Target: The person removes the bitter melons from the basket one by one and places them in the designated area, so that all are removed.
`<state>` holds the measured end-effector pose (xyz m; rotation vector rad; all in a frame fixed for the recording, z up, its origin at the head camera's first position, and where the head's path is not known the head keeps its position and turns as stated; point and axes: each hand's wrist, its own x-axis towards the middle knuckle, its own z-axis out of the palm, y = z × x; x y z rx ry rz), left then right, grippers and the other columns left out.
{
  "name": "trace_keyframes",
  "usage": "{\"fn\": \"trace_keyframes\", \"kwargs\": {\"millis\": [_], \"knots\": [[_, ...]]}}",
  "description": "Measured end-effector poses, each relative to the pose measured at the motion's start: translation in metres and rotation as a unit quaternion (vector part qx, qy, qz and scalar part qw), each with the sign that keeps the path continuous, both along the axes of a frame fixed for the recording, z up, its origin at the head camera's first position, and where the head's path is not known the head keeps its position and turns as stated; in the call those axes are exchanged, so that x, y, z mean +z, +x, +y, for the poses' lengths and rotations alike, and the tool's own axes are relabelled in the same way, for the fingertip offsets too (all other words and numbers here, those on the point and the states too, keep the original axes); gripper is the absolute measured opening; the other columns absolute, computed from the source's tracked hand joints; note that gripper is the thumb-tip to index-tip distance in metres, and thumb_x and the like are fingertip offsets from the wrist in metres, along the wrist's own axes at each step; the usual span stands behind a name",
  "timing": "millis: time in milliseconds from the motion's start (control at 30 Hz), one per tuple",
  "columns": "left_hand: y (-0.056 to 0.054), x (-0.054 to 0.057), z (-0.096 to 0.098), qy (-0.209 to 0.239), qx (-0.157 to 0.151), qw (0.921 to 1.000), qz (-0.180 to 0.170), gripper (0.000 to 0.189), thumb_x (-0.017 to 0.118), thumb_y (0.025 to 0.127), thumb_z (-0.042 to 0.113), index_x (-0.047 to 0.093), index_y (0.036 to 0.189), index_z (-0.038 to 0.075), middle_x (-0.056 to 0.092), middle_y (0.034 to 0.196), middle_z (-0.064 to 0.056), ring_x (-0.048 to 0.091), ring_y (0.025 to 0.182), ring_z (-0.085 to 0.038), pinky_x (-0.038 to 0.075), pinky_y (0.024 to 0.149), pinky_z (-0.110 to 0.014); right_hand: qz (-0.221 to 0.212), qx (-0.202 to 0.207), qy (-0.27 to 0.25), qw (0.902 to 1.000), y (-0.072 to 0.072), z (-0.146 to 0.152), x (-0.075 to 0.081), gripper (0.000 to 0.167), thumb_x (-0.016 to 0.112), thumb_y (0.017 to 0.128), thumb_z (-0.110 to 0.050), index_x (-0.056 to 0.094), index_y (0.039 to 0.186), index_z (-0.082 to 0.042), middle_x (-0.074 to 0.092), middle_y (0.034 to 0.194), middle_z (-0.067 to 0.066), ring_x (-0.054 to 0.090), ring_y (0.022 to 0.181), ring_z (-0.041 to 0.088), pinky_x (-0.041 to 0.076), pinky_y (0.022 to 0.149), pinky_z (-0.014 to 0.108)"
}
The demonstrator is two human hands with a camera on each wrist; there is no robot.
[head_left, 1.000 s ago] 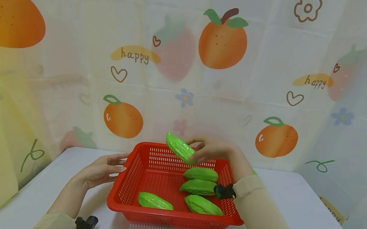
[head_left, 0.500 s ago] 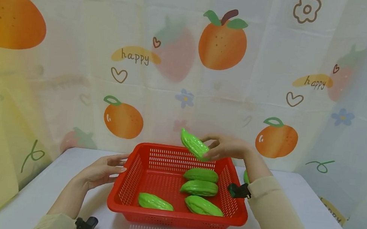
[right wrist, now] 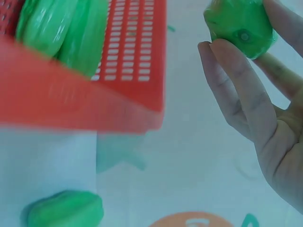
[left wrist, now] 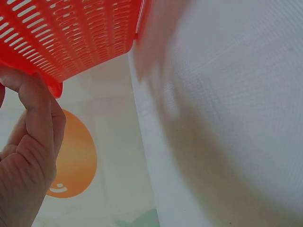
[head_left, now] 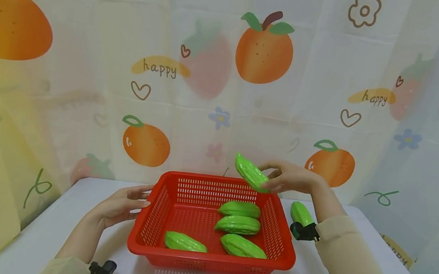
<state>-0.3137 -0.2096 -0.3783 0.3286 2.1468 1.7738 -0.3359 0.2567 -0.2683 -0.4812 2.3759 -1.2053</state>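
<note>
Green gourd (head_left: 251, 173) in the right hand (head_left: 293, 178).

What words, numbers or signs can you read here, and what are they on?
"happy": on a yellow patch, left of centre on the fruit-patterned curtain.
"happy": on another yellow patch, towards its right.
Lower right: small, slanted lettering, too unclear to read surely.
Left: faint marks, too blurred to read.
No writing shows on the red basket or green vegetables.
</note>
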Motion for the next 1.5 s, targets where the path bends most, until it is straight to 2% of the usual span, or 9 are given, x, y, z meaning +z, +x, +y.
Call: {"fn": "trace_keyframes", "kwargs": {"millis": [300, 800, 1233, 1500], "knots": [[0.000, 0.000, 0.000, 0.000, 0.002, 1.0000, -0.001, 0.074, 0.063, 0.096, 0.026, 0.025, 0.156, 0.006, 0.046, 0.150, -0.022, 0.065, 0.111, -0.016, 0.054, 0.098, -0.047, 0.003, -0.014, -0.006, 0.9999, 0.005, 0.024, -0.005, 0.063, 0.069, 0.092, -0.020, 0.040, 0.147, -0.011, 0.058, 0.127, 0.019, 0.066, 0.109, 0.023, 0.054, 0.100, 0.040], [0.000, -0.003, 0.000, 0.002, 0.006, 1.0000, -0.001, 0.075, 0.063, 0.096, 0.027, 0.025, 0.156, 0.007, 0.047, 0.149, -0.019, 0.065, 0.111, -0.016, 0.054, 0.099, -0.047, 0.000, -0.050, -0.015, 0.9986, 0.015, 0.061, -0.020, 0.066, 0.069, 0.093, -0.022, 0.037, 0.149, -0.006, 0.056, 0.127, 0.019, 0.065, 0.107, 0.022, 0.057, 0.096, 0.037], [-0.001, -0.002, -0.001, 0.006, -0.003, 1.0000, -0.001, 0.073, 0.062, 0.096, 0.024, 0.025, 0.156, 0.005, 0.051, 0.145, -0.018, 0.065, 0.110, -0.016, 0.055, 0.098, -0.046, -0.011, -0.074, -0.026, 0.9969, 0.023, 0.087, -0.038, 0.070, 0.066, 0.094, -0.021, 0.030, 0.151, -0.002, 0.054, 0.129, 0.019, 0.064, 0.111, 0.021, 0.051, 0.103, 0.045], [-0.001, -0.001, -0.001, 0.008, -0.002, 1.0000, -0.002, 0.072, 0.062, 0.096, 0.024, 0.026, 0.156, 0.005, 0.053, 0.143, -0.016, 0.065, 0.109, -0.016, 0.055, 0.097, -0.047, -0.005, -0.088, -0.033, 0.9956, 0.028, 0.103, -0.045, 0.074, 0.065, 0.095, -0.022, 0.025, 0.152, 0.003, 0.043, 0.140, 0.028, 0.063, 0.116, 0.022, 0.053, 0.102, 0.040]]}}
